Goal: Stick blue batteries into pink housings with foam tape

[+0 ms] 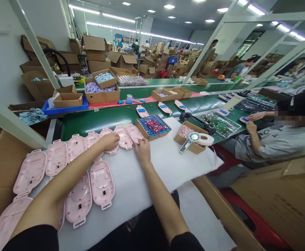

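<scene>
Pink plastic shells, open side up, lie in a row across the white padded sheet, with more in a nearer row. My left hand [110,141] is over one pink shell [106,131], its fingers curled and partly hidden, so what they pinch does not show. Beside it lies another shell [123,137]. My right hand [143,150] has its thumb and fingers at the near edge of the rightmost shell [135,132] in the row. Close to my right hand stands a cardboard box of blue parts with red wires [153,127]. A nearer shell [102,183] shows a small black piece inside.
A box of small pink pieces [185,131] and a white tape roll [205,139] sit to the right. Shells with blue parts [165,107] lie on the green conveyor belt [102,118]. At right, a co-worker's hands [251,126] handle another shell. Metal posts [33,43] frame the bench.
</scene>
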`<state>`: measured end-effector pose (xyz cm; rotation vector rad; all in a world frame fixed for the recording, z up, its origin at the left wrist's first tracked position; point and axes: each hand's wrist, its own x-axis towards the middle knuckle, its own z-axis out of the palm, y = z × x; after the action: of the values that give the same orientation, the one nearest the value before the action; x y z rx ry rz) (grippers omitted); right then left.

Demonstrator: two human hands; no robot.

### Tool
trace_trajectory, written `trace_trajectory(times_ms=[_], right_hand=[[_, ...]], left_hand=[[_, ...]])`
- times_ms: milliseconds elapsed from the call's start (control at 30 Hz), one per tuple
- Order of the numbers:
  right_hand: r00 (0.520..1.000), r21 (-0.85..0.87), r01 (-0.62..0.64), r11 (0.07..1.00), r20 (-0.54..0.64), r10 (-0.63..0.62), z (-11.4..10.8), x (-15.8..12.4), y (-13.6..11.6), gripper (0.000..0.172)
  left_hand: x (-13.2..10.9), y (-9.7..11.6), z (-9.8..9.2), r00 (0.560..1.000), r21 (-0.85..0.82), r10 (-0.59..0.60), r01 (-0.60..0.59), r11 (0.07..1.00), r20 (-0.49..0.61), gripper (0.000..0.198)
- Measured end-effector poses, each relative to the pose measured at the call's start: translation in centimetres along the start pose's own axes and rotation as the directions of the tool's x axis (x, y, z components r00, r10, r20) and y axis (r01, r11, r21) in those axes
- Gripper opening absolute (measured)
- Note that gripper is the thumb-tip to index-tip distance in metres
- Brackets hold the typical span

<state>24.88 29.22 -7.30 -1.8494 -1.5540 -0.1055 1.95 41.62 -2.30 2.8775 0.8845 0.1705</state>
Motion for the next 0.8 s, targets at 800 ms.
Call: trace_trajectory(times_ms=[800], right_hand=[[0.997, -0.211, -0.070, 0.975, -0.033, 0.065, -2.5, 8.0, 7.1, 0.043]], left_hand=[[19.0, 9.3, 2.7, 0.959, -0.062, -0.282, 0.280, 0.958, -0.038, 0.063]])
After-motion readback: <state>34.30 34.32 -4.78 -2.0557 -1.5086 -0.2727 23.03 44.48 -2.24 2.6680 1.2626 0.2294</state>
